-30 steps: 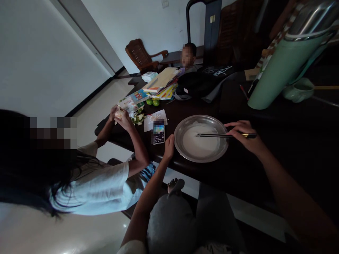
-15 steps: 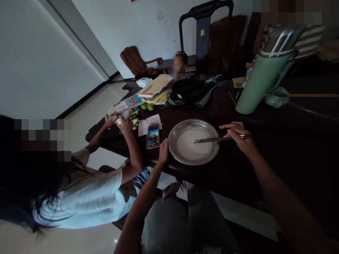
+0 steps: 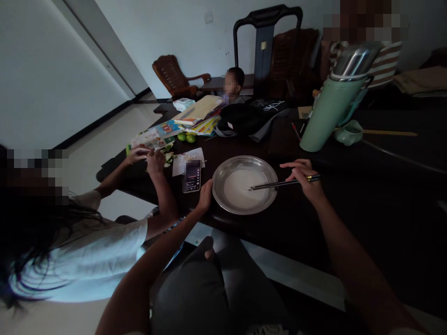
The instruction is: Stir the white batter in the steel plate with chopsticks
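Phone (image 3: 192, 179) left of basin (image 3: 245, 211)

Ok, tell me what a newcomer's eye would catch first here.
Probably the shiny metal basin of whitish liquid, mid-view on the dark table, left hand at its rim, right hand pointing chopsticks into it. Next, the tall green flask beyond the basin, to the right.

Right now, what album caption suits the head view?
Left hand at a bowl, right hand holding chopsticks in white liquid, phone nearby.
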A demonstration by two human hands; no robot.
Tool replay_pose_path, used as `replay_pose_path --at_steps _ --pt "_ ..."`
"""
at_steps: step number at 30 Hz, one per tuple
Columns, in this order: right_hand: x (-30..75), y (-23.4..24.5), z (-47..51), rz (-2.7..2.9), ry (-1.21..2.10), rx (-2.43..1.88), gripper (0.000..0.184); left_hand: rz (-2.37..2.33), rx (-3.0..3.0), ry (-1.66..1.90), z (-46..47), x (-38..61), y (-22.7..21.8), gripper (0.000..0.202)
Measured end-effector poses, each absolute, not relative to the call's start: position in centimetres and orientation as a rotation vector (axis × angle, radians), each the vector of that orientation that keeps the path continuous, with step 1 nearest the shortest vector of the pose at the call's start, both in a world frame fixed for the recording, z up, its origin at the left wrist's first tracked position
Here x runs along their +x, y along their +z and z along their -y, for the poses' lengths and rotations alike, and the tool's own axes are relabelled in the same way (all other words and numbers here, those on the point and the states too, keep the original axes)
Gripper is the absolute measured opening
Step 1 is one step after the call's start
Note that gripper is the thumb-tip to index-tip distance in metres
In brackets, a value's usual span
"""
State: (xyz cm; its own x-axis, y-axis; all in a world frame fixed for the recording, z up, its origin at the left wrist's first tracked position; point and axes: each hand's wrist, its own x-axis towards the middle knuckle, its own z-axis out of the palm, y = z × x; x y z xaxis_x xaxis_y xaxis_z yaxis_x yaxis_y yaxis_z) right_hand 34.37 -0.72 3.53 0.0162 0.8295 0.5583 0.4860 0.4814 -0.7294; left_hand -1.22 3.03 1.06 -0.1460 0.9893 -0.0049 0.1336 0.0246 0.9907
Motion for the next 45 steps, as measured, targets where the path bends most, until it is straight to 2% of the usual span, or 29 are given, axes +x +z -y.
replay_pose_path --at_steps 3,8,15,21,28,34,38,41,45 --pt "33.7 3.5 1.0 1.699 0.466 -1.109 0.05 -1.433 1.207 1.247 -2.8 -0.9 1.5 0.043" --pt "32.4 3.2 0.9 1.78 0.462 -1.12 0.029 -1.417 1.139 1.224 -2.8 -0.6 1.8 0.039" --pt "33.9 3.6 0.6 1.655 0.471 -1.12 0.051 -1.372 1.145 1.197 -3.2 -1.4 1.1 0.042" --pt "31.8 3.2 0.4 1.792 0.461 -1.089 0.033 -1.339 1.209 1.201 -3.4 -2.2 0.7 0.044" --pt "33.8 3.8 0.1 1.66 0.467 -1.139 0.049 -1.407 1.324 1.198 -3.7 -2.5 0.4 0.047" --pt "32.4 3.4 -0.2 1.813 0.498 -1.174 0.032 -1.479 1.319 1.224 -3.5 -2.3 0.7 0.05" --pt "33.9 3.5 -0.3 1.659 0.419 -1.208 0.042 -1.456 1.298 1.225 -3.2 -2.0 1.0 0.049" --pt "34.1 3.7 0.0 1.651 0.485 -1.174 0.049 -1.445 1.284 1.228 -2.9 -1.9 1.3 0.046" --pt "32.5 3.6 0.3 1.764 0.551 -1.141 0.038 -1.443 1.273 1.208 -2.6 -1.9 1.5 0.045"
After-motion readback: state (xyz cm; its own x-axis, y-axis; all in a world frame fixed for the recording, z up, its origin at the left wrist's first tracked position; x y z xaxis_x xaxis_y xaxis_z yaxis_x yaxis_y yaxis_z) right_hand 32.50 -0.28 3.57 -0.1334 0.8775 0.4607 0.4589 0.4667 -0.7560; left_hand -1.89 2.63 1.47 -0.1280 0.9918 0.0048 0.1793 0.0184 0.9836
